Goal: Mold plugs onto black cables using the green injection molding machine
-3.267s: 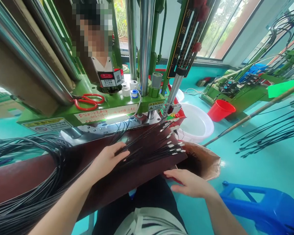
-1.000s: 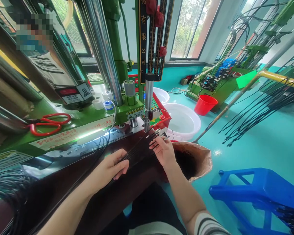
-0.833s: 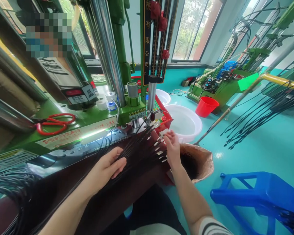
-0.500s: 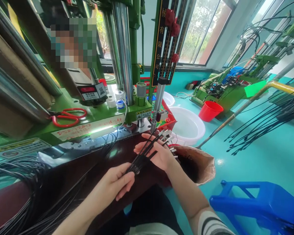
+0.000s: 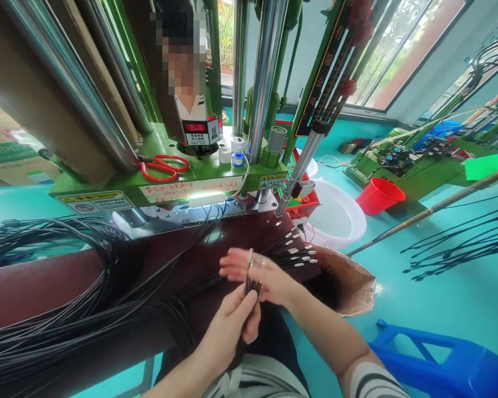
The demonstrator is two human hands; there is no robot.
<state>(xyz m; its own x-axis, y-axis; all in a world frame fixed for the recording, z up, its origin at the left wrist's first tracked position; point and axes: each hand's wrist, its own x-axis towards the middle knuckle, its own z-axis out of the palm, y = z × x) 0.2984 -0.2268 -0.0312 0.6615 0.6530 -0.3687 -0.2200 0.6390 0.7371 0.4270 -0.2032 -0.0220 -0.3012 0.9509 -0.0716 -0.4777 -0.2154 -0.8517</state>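
My left hand (image 5: 228,326) grips a tight bundle of black cables (image 5: 252,287) near its cut ends, low over my lap. My right hand (image 5: 261,275) lies against the same bundle from above, with a ring on one finger. I cannot tell whether its fingers grip the bundle. To the right of my hands, several cables with metal terminals (image 5: 299,257) fan out across a dark red board (image 5: 53,282). A thick coil of black cables (image 5: 62,309) lies across the board's left side.
A green moulding machine (image 5: 203,185) stands ahead, with red scissors (image 5: 161,168) on its bed. Right of the board are a brown paper sack (image 5: 348,282), a white basin (image 5: 340,215) and a red bucket (image 5: 379,196). A blue stool (image 5: 440,359) stands low right. A person (image 5: 188,108) stands behind the machine.
My hands have come closer together and lower, gathering the cables into a tight upright bundle. The view has swung left, showing more of the black coil.
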